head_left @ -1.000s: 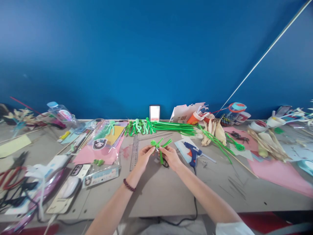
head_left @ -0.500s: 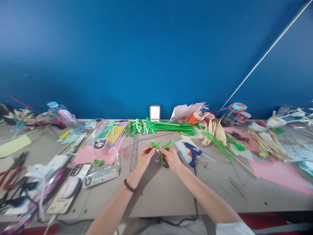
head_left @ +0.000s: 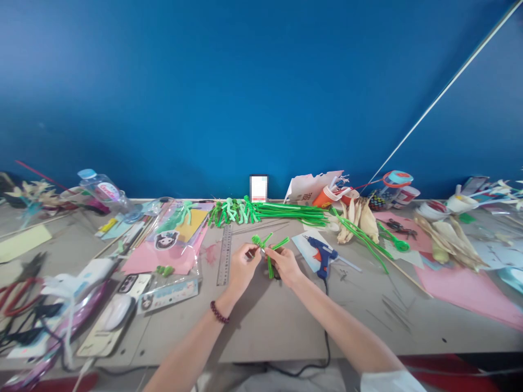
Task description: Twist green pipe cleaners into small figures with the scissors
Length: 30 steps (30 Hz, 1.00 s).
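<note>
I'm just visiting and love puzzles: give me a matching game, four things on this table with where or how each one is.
1. Green fuzzy piece
2. Glue gun
3. Ruler
4. Bottle

A. Just left of the left hand
B. Clear, with a blue cap
C. At the fingertips of both hands
D. Right of the right hand

Pairs: 1-C, 2-D, 3-A, 4-B

Head-worn view, forward and down
</note>
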Tool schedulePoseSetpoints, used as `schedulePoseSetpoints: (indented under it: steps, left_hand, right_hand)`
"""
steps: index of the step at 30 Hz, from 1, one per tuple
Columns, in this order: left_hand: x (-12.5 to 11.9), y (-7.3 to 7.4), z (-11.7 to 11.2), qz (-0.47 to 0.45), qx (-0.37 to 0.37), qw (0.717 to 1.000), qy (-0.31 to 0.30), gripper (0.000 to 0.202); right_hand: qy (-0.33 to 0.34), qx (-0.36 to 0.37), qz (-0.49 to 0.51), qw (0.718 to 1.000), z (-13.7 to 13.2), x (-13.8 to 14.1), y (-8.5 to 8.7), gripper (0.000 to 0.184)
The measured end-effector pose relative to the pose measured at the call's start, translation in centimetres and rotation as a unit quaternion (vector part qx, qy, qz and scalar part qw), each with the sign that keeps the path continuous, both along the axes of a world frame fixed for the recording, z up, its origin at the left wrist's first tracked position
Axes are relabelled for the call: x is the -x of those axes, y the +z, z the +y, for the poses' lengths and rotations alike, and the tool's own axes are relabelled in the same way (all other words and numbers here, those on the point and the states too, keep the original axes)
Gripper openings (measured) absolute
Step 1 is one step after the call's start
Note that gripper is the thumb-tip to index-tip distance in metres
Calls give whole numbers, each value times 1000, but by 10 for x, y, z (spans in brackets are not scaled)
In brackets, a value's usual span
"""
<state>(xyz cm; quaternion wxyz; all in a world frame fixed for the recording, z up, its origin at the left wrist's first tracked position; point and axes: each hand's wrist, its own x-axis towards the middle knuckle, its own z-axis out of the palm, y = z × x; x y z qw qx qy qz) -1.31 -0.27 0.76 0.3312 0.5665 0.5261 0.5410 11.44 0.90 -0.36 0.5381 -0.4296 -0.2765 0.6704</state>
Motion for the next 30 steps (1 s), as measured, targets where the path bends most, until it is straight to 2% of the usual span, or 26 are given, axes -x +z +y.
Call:
schedulePoseSetpoints:
  steps: [8, 16, 23, 26, 28, 30]
  left_hand:
    - [-2, 4, -3, -25, -18, 999, 21, 10]
    - [4, 1, 1, 56, -75, 996, -11, 10]
    - [5, 2, 1, 53, -88, 995, -12, 7]
    - [4, 2, 2, 6, -56, 998, -17, 8]
    - [2, 0, 4, -73, -4, 997, -37, 13]
    - [0, -4, 8, -163, 66, 981, -82, 20]
  right_hand:
    - [31, -50, -14, 998, -2, 2, 1, 32]
    - [32, -58, -52, 996, 0, -1, -2, 37]
    - [40, -69, -70, 994, 0, -3, -8, 33]
    - [41, -74, -45, 995, 1, -2, -7, 29]
    - [42, -79, -29, 996, 1, -2, -6, 27]
    - [43, -86, -20, 995, 2, -1, -5, 28]
